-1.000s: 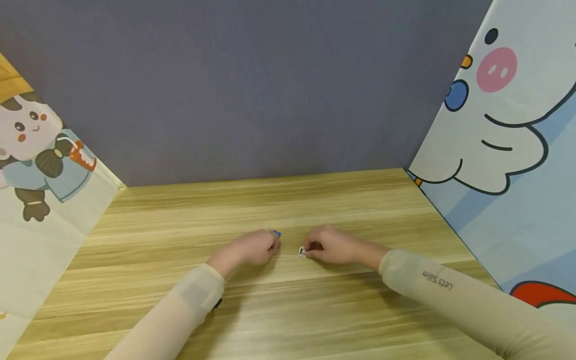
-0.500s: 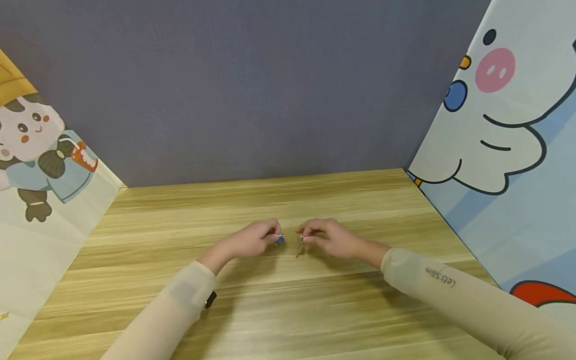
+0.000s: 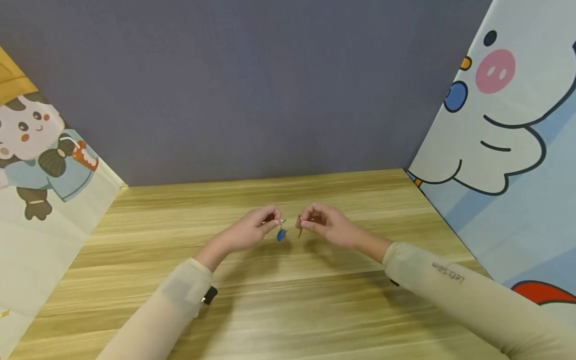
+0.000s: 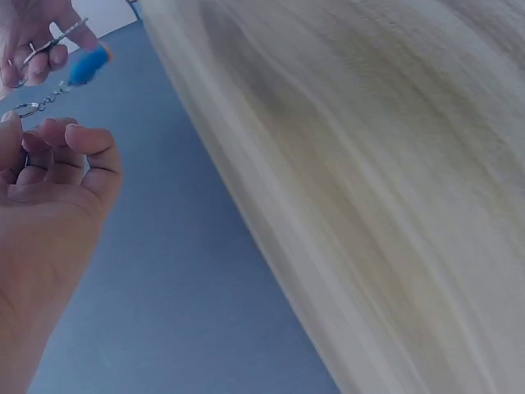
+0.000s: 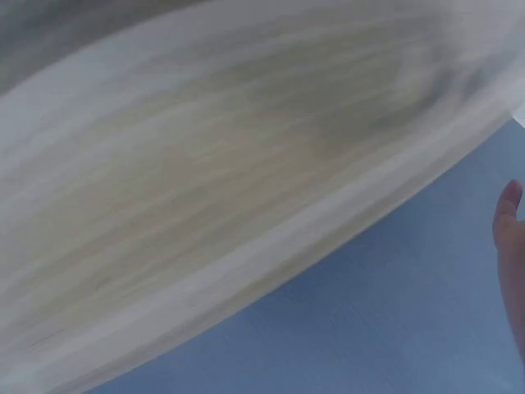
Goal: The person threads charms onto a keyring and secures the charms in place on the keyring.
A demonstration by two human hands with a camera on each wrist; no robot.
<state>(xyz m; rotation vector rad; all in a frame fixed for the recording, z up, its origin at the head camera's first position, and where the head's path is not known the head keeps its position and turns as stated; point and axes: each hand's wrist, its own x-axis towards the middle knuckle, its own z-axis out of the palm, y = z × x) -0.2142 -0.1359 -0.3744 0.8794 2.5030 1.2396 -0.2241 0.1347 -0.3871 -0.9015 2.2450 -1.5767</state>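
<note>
In the head view my left hand (image 3: 248, 231) pinches the metal ring of a keychain (image 3: 281, 234), and its blue charm dangles below the fingertips. The left wrist view shows the blue charm (image 4: 89, 66) on a short chain, with the ring (image 4: 28, 108) at the left fingertips. Facing it, a small gap away, my right hand (image 3: 330, 226) pinches a thin metal key (image 3: 300, 229) that points downward. Both hands are raised above the table. Only part of the right hand (image 5: 512, 254) shows in the right wrist view, and what it holds is out of frame there.
A wood-grain table (image 3: 288, 310) lies under both hands. A grey panel (image 3: 270, 90) stands along its back edge. Printed cartoon panels flank it, at the left (image 3: 85, 215) and the right (image 3: 531, 240).
Both hands have lifted up and away from the table. The blue charm, mostly hidden by the left hand before, now hangs free. The key in the right hand has risen too.
</note>
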